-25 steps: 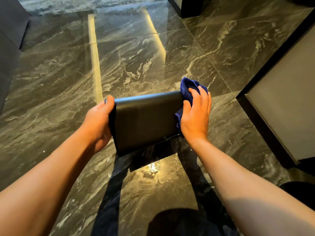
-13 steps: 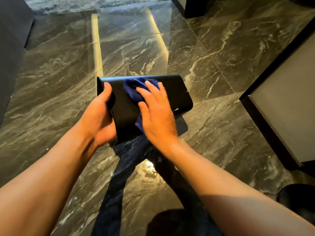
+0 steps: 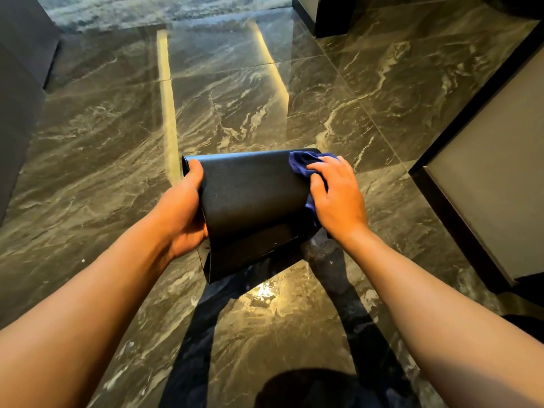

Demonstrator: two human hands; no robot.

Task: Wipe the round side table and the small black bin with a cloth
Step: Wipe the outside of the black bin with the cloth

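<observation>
Floor (image 3: 97, 178) first: dark glossy marble, pale veins, big tiles, two light streaks reflected across it and a bright glare spot low in the middle. Dark wall panel (image 3: 20, 92) on my left, a grey panel (image 3: 494, 184) with a black edge on my right.

Now the bin (image 3: 253, 207), dead centre, held above the floor and tipped on its side, between my two hands. It's matte black with a fine grain, rounded edges, one broad face turned up toward me. The open rim points left, I think; I can't see inside. Its dark reflection sits on the floor just below. No brand, label or writing I can read on it.

My left hand (image 3: 184, 213) is grasping the bin's left end, thumb hooked over the top edge, fingers wrapped underneath and mostly hidden. My right hand (image 3: 335, 195) is at the bin's right end, fingers spread and pressed down flat on the cloth (image 3: 301, 166), pinning it to the upper right corner of the bin.

The cloth is deep blue, bunched, poking out ahead of the fingertips and again under the palm along the bin's right edge.
</observation>
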